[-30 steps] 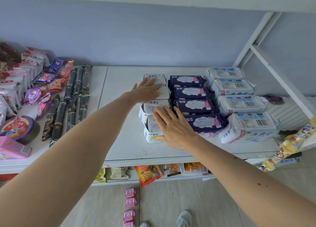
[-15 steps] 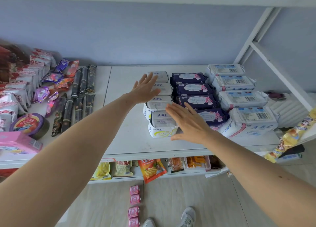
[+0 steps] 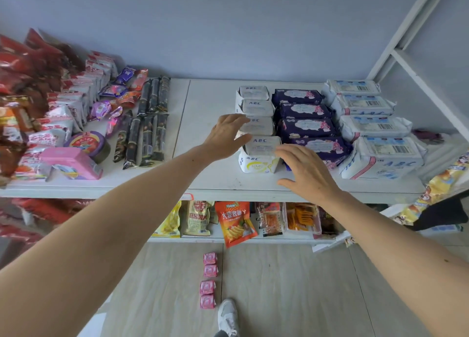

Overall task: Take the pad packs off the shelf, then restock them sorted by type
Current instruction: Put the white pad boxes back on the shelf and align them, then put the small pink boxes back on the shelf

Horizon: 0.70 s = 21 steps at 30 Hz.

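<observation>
So we've got both hands up at the shelf (image 3: 203,184) around the front pack (image 3: 261,154) of the small white ABC row (image 3: 256,108); left hand (image 3: 225,136) sits at the pack's left side with fingers spread and loosely bent, seemingly touching its upper left edge though we can't tell how firmly; right hand (image 3: 307,172) hovers flat just beside its right front corner, fingers straight and apart, pinching nothing. The pads look sorted already: white ABC packs on the left, the purple row (image 3: 304,123) touching them in the middle, the bigger white-and-blue row (image 3: 368,126) on the right, all standing front to back; so our guess is this is squaring-up or starting to lift the front one. To do it well we'd squeeze that pack from both sides at once, palms flat, and keep it upright since these soft packs lean on each other and the purple neighbour is pressed right against it; pulling one-handed probably drags the row crooked. Room-wise, there's bare shelf to the left between the white row and the dark snack sticks (image 3: 144,128), so sliding that way is safe; the front lip is close, and a nudge forward could tip the pack off toward the lower shelf snacks (image 3: 236,222).
</observation>
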Motion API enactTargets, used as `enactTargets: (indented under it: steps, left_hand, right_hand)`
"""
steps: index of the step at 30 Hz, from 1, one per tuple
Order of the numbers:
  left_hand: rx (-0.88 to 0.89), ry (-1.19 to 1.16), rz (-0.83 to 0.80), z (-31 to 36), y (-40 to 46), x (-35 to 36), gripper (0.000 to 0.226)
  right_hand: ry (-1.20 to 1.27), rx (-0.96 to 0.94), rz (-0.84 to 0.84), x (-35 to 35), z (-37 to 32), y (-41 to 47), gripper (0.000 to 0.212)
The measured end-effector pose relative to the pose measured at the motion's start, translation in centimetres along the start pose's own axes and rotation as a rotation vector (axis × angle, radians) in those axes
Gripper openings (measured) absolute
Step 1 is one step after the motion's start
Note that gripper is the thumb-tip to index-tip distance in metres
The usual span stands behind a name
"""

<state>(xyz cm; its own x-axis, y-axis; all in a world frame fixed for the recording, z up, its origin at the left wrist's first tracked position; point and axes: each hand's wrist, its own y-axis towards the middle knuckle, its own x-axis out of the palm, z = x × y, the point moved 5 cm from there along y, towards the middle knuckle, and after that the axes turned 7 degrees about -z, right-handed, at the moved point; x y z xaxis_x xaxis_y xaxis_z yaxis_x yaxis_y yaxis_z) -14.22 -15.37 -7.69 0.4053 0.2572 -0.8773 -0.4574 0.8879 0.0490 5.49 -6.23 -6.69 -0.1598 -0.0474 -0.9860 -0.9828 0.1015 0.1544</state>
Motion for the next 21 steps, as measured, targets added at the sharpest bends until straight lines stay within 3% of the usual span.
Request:
enactTargets:
  steps: [8, 14, 21]
  left_hand:
    - [-0.076, 0.063, 0.113, 0.3, -11.4, 1.7, 0.035]
    - [-0.015, 0.094, 0.095, 0.7, -19.9, 6.8, 0.032]
    - [-0.036, 0.049, -0.007, -3.7, -27.5, 13.6, 0.026]
  right_hand:
    - [0.172, -0.090, 0.132, 2.5, -5.5, -4.6, 0.050]
    - [0.254, -0.117, 0.054, 8.1, -9.3, -9.3, 0.047]
    - [0.332, -0.064, -0.056, 15.8, -13.7, -12.8, 0.042]
